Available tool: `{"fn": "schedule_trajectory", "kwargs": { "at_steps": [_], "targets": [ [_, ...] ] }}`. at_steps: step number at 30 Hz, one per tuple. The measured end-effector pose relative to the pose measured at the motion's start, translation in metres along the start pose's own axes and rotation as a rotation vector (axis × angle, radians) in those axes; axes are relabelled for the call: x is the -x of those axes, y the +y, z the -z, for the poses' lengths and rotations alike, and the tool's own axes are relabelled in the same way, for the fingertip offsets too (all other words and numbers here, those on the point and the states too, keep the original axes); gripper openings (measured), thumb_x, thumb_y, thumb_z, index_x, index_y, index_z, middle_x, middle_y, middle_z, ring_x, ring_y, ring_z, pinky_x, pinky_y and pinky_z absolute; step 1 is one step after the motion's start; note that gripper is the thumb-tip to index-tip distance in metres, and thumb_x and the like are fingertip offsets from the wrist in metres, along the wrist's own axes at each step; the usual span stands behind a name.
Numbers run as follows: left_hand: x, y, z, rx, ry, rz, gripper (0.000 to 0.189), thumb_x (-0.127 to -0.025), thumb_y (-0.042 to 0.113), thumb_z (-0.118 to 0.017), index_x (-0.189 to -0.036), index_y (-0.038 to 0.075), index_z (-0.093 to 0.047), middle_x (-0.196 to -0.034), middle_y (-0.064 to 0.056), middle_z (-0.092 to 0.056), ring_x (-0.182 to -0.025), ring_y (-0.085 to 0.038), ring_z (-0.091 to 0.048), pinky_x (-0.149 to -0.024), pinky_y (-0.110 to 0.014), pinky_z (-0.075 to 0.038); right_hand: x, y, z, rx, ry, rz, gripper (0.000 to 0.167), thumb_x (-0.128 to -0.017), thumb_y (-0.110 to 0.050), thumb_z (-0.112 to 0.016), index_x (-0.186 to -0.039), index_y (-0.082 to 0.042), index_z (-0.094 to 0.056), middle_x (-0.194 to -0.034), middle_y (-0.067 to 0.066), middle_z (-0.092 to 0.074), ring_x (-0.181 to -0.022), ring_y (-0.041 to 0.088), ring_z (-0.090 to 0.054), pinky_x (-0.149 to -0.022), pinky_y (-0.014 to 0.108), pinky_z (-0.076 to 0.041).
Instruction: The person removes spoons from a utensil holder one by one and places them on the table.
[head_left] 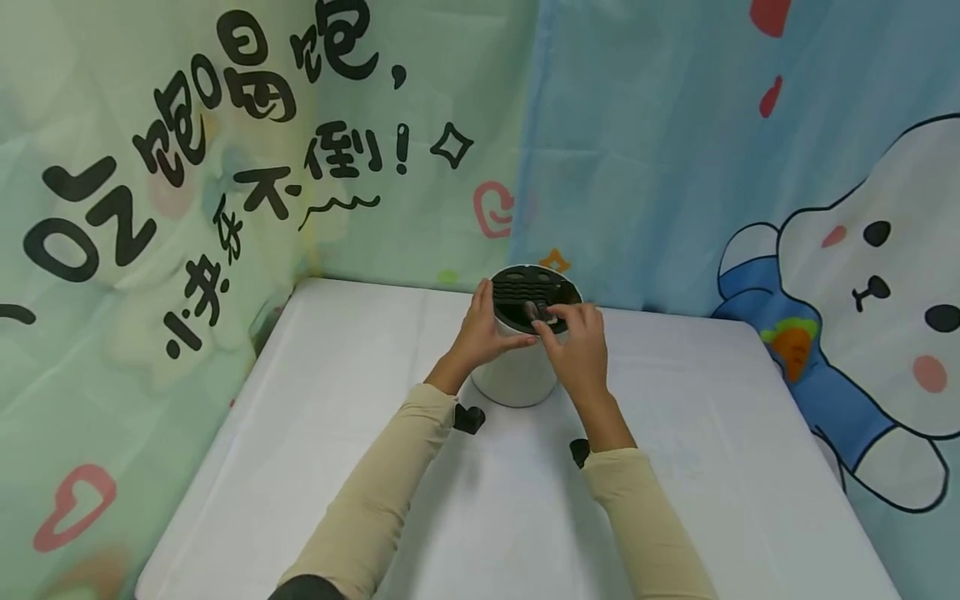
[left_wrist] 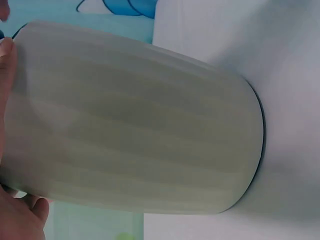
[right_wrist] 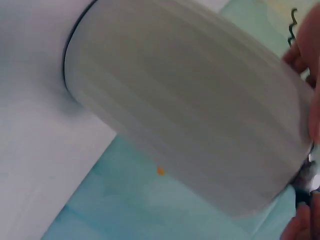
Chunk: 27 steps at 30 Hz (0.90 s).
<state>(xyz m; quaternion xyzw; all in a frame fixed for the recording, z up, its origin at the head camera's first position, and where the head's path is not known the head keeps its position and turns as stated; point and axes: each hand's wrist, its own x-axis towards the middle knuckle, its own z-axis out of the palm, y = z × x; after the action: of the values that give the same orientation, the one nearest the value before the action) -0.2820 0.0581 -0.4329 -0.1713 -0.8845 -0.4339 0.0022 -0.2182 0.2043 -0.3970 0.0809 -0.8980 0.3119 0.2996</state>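
Note:
A white, ribbed cylindrical container [head_left: 514,379], like a knife or utensil holder, stands upright on the table. Its dark top [head_left: 528,287] has several slots and round openings. My left hand [head_left: 483,329] grips the container's upper rim, thumb across the front and fingers along the left side. Over the right part of the top, my right hand [head_left: 581,342] pinches a small shiny, dark piece [head_left: 537,312] between thumb and forefinger; its kind is unclear. In the left wrist view the white wall [left_wrist: 135,120] fills most of the picture, with left fingers [left_wrist: 6,75] at the rim.
The container stands near the back edge of the white-covered table [head_left: 352,350]. Behind it hang a green printed cloth [head_left: 420,242] and a blue one [head_left: 637,167]. Dark wrist-camera parts [head_left: 469,419] show beside the sleeves.

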Motion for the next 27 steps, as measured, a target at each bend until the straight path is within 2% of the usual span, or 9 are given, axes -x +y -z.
{"fn": "schedule_trajectory", "kwargs": {
  "at_steps": [2,8,12,14,16,18,21,24,27],
  "targets": [
    [0.000,0.001,0.000,0.001,-0.009,-0.012,0.112,-0.072,0.042,-0.075,-0.147,0.002,-0.001,-0.153,-0.015,-0.002,-0.139,-0.033,-0.016,-0.108,-0.048,-0.025,0.003,-0.002,-0.006,0.056,-0.011,0.006,0.033,-0.081,-0.022,-0.069,-0.103,0.002,-0.061,-0.099,0.019,-0.053,-0.095,0.033,-0.048,-0.081,0.044,-0.045],
    [0.002,0.004,-0.004,0.012,-0.031,-0.017,0.110,-0.073,0.039,-0.075,-0.146,0.001,-0.002,-0.153,-0.015,-0.002,-0.138,-0.033,-0.018,-0.107,-0.046,-0.028,0.004,-0.003,-0.017,0.118,-0.028,-0.077,0.029,-0.084,-0.022,-0.066,-0.097,0.004,-0.064,-0.093,0.019,-0.058,-0.085,0.032,-0.046,-0.073,0.043,-0.043],
    [0.004,0.002,-0.007,0.007,-0.045,-0.009,0.111,-0.073,0.039,-0.075,-0.146,0.001,-0.002,-0.153,-0.016,-0.002,-0.139,-0.032,-0.018,-0.107,-0.046,-0.028,0.000,-0.007,-0.013,0.078,-0.095,-0.125,0.026,-0.088,-0.020,-0.061,-0.093,0.005,-0.063,-0.090,0.021,-0.061,-0.084,0.033,-0.048,-0.074,0.045,-0.041],
    [0.005,0.001,-0.008,0.013,-0.051,-0.008,0.111,-0.073,0.040,-0.075,-0.146,0.001,-0.001,-0.153,-0.016,-0.001,-0.139,-0.032,-0.016,-0.108,-0.045,-0.027,-0.005,-0.010,-0.007,0.032,-0.099,-0.142,0.025,-0.089,-0.021,-0.060,-0.092,0.004,-0.061,-0.089,0.021,-0.061,-0.085,0.034,-0.051,-0.075,0.047,-0.041],
    [0.005,0.001,-0.006,0.019,-0.054,-0.005,0.112,-0.073,0.042,-0.074,-0.146,0.002,0.000,-0.153,-0.017,-0.001,-0.139,-0.032,-0.015,-0.109,-0.045,-0.026,-0.011,-0.016,0.002,-0.037,-0.062,-0.133,0.025,-0.089,-0.020,-0.059,-0.092,0.005,-0.059,-0.086,0.022,-0.061,-0.081,0.035,-0.054,-0.071,0.046,-0.042],
    [0.004,0.001,-0.003,0.021,-0.055,0.000,0.112,-0.073,0.043,-0.074,-0.147,0.003,0.001,-0.153,-0.015,0.000,-0.140,-0.031,-0.014,-0.109,-0.045,-0.024,-0.018,-0.023,0.014,-0.103,0.011,-0.091,0.024,-0.088,-0.017,-0.060,-0.092,0.007,-0.059,-0.084,0.023,-0.062,-0.077,0.034,-0.056,-0.069,0.042,-0.044],
    [0.003,0.000,0.002,0.015,-0.056,0.003,0.113,-0.073,0.044,-0.074,-0.147,0.005,0.001,-0.153,-0.014,0.001,-0.140,-0.030,-0.014,-0.110,-0.044,-0.024,-0.026,-0.036,0.035,-0.197,0.128,-0.054,0.024,-0.087,-0.016,-0.061,-0.093,0.008,-0.060,-0.084,0.022,-0.064,-0.072,0.020,-0.057,-0.065,0.027,-0.043],
    [0.001,-0.001,0.006,0.003,-0.065,0.002,0.113,-0.073,0.045,-0.073,-0.147,0.005,0.002,-0.154,-0.012,0.002,-0.140,-0.030,-0.013,-0.110,-0.044,-0.023,-0.027,-0.049,0.058,-0.300,0.209,-0.073,0.026,-0.087,-0.016,-0.061,-0.094,0.009,-0.060,-0.083,0.010,-0.065,-0.074,0.001,-0.054,-0.067,0.015,-0.039],
    [0.001,-0.002,0.007,0.004,-0.066,-0.005,0.113,-0.073,0.044,-0.074,-0.147,0.005,0.002,-0.154,-0.012,0.002,-0.141,-0.030,-0.012,-0.111,-0.045,-0.022,-0.017,-0.054,0.076,-0.432,0.205,-0.130,0.025,-0.088,-0.013,-0.060,-0.093,0.012,-0.059,-0.080,-0.007,-0.061,-0.073,-0.005,-0.052,-0.067,0.011,-0.042]
  ]
}}
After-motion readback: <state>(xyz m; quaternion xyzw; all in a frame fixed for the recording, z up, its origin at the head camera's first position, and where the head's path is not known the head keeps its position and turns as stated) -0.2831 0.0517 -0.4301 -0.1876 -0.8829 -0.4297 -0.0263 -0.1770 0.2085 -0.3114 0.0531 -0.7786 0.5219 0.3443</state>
